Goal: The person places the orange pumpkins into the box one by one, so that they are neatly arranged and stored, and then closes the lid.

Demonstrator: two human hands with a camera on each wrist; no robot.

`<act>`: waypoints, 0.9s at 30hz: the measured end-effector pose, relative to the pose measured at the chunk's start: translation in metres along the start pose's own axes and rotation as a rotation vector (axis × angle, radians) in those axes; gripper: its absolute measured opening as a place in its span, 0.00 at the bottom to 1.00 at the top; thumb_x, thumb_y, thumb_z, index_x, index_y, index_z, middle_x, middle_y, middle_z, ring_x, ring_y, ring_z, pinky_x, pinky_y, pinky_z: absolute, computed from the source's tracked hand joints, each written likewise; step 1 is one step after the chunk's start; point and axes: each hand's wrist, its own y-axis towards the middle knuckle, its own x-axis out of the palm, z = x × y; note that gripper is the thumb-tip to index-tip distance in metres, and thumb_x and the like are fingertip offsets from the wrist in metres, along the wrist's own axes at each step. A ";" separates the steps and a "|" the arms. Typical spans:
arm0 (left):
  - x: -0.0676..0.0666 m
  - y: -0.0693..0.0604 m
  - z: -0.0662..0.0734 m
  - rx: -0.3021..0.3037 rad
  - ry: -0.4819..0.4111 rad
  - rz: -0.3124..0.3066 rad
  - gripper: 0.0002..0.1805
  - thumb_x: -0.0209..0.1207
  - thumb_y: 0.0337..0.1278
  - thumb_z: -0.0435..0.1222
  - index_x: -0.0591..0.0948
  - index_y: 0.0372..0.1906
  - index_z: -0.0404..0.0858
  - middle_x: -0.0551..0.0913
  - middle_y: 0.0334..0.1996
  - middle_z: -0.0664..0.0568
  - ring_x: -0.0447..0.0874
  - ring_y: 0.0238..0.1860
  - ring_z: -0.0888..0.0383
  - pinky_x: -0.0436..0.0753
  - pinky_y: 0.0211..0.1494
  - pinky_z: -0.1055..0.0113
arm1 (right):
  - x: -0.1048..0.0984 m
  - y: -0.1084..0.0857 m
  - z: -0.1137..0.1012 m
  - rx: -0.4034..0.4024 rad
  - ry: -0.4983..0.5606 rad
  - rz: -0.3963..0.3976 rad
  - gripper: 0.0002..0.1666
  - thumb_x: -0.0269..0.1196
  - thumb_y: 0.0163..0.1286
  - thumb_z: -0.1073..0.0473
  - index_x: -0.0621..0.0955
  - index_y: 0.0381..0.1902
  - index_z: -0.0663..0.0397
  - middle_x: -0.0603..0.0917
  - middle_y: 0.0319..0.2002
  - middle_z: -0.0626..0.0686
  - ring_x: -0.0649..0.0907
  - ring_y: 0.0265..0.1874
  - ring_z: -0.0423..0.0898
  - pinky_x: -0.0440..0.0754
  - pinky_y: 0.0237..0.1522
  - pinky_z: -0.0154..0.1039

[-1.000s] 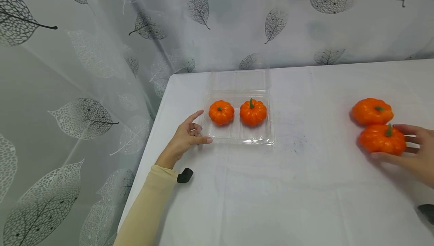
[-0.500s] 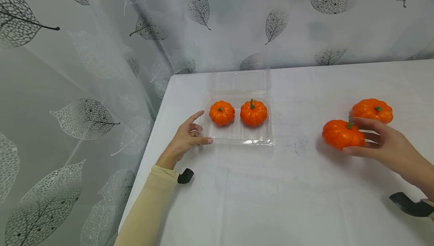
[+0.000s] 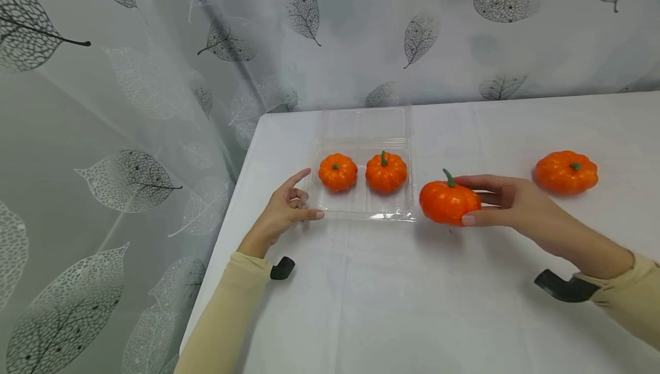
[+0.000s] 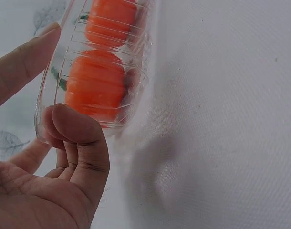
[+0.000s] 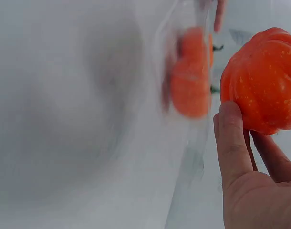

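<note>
In the head view a clear plastic clamshell box (image 3: 368,205) lies with its lid folded back, holding two small orange pumpkins, a left pumpkin (image 3: 337,172) and a right pumpkin (image 3: 386,173). At the box's left end, my left hand (image 3: 283,208) grips the rim and corner, some fingers curled; the left wrist view shows fingertips against the clear wall (image 4: 47,95). Just right of the box, my right hand (image 3: 507,202) holds a third orange pumpkin (image 3: 447,202) with a green stem above the table, thumb on the near side and fingers behind.
Another orange pumpkin (image 3: 565,173) lies on the white-covered table (image 3: 412,305) at the right. A leaf-printed curtain (image 3: 350,30) hangs along the table's back and left edges. The transparent lid (image 3: 365,123) lies toward the back edge.
My right hand has carried its pumpkin left, from beside the pumpkin at the right to near the box's right edge. My left hand and the box have stayed in place.
</note>
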 end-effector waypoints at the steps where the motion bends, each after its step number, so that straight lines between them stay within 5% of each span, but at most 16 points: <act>1: 0.000 0.000 0.000 -0.001 0.001 0.001 0.55 0.79 0.43 0.29 0.64 0.78 0.56 0.68 0.37 0.49 0.65 0.28 0.57 0.68 0.29 0.69 | 0.006 0.005 -0.005 -0.004 0.016 -0.017 0.39 0.70 0.69 0.55 0.69 0.74 0.53 0.74 0.68 0.53 0.79 0.60 0.42 0.81 0.50 0.34; 6: 0.001 0.000 -0.002 -0.009 -0.010 0.007 0.55 0.79 0.43 0.29 0.64 0.77 0.57 0.68 0.37 0.49 0.66 0.27 0.57 0.69 0.29 0.69 | 0.033 0.027 -0.027 -0.012 0.134 -0.109 0.39 0.70 0.67 0.56 0.69 0.73 0.57 0.71 0.70 0.56 0.75 0.64 0.55 0.80 0.54 0.37; 12: 0.003 0.000 -0.004 -0.010 -0.015 0.003 0.55 0.79 0.43 0.30 0.64 0.77 0.56 0.68 0.37 0.48 0.66 0.26 0.57 0.69 0.29 0.69 | 0.054 0.046 -0.046 0.013 0.328 -0.210 0.39 0.67 0.69 0.56 0.67 0.74 0.58 0.70 0.70 0.57 0.75 0.63 0.54 0.75 0.59 0.37; 19: 0.002 -0.001 -0.002 0.009 -0.021 0.002 0.55 0.79 0.43 0.29 0.64 0.77 0.56 0.68 0.36 0.49 0.66 0.27 0.57 0.68 0.28 0.69 | 0.070 0.070 -0.057 0.008 0.516 -0.226 0.36 0.62 0.73 0.59 0.64 0.73 0.67 0.69 0.68 0.60 0.76 0.62 0.54 0.77 0.61 0.42; 27: 0.001 0.000 -0.002 0.018 -0.016 0.001 0.54 0.79 0.44 0.30 0.64 0.77 0.56 0.68 0.36 0.49 0.66 0.27 0.57 0.68 0.29 0.70 | 0.086 0.093 -0.060 0.015 0.492 -0.190 0.41 0.64 0.71 0.57 0.61 0.74 0.67 0.68 0.69 0.60 0.74 0.65 0.54 0.77 0.60 0.41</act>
